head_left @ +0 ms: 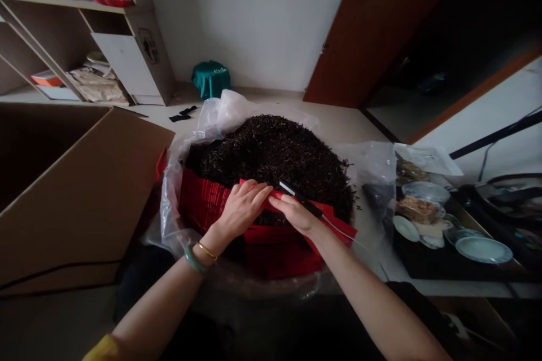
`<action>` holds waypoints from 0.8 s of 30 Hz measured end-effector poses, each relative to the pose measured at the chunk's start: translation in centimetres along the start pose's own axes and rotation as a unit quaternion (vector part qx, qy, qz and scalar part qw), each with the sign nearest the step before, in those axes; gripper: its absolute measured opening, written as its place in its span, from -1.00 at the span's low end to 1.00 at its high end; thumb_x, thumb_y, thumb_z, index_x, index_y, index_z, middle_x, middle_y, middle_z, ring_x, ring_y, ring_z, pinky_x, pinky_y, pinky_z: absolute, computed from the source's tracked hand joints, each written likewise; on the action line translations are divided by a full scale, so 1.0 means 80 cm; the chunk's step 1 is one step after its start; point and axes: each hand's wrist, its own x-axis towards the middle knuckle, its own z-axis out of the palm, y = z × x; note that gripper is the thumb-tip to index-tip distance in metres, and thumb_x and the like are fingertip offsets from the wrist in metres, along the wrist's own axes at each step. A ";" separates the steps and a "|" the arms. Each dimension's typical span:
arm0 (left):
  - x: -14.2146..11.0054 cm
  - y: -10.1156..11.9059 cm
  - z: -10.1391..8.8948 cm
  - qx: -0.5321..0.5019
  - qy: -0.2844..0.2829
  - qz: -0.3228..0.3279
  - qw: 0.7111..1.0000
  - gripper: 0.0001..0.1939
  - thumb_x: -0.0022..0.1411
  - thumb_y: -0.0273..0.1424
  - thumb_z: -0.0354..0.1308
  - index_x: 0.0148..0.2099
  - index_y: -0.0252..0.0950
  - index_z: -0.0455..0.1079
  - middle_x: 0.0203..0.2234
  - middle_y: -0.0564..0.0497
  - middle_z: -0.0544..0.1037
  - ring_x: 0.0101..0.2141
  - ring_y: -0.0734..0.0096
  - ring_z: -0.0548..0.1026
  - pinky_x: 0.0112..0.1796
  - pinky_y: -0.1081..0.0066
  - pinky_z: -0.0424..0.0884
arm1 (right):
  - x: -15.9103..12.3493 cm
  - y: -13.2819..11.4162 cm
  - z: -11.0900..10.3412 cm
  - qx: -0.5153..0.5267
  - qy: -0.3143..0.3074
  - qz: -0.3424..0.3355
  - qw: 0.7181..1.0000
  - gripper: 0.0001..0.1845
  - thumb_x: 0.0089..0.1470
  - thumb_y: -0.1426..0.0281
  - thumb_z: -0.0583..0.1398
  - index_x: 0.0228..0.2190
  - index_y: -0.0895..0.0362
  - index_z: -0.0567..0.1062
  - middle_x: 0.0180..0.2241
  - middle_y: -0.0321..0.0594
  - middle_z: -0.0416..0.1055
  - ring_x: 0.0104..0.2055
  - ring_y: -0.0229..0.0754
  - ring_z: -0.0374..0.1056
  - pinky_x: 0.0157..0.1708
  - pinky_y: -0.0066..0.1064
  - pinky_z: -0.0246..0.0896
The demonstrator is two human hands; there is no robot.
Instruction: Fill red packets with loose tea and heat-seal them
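My left hand (243, 206) is closed, its fingers pressed on a small red packet (277, 194). My right hand (296, 214) meets it from the other side and pinches the same packet. Alongside the right hand's fingers lies a slim black tool (311, 207) with a pale tip and a thin grey cord; whether the hand grips it I cannot tell. Beneath both hands is a heap of dark, dry tea-like leaves (271, 146). Many flat red packets (203, 197) stand in a row at the heap's left, and more red packets (283, 251) lie in front.
A clear plastic liner (171, 203) surrounds the heap. At the left stands an open cardboard box (93, 180). To the right, a dark tray table (410, 259) carries several dishes and lidded tubs. A teal covered bin (212, 79) stands against the wall, near a shelf unit (148, 56).
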 end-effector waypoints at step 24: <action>-0.006 -0.003 0.018 -0.035 -0.035 -0.075 0.996 -0.51 0.00 -0.43 0.31 0.00 -0.25 0.30 -0.16 -0.04 0.52 -0.14 0.16 0.37 -0.18 0.28 0.42 | 0.006 0.006 0.004 0.151 -0.090 0.058 0.983 -0.44 0.01 -0.06 0.12 -0.20 0.15 0.51 -0.15 -0.18 0.50 0.06 -0.09 0.29 0.13 -0.17 0.08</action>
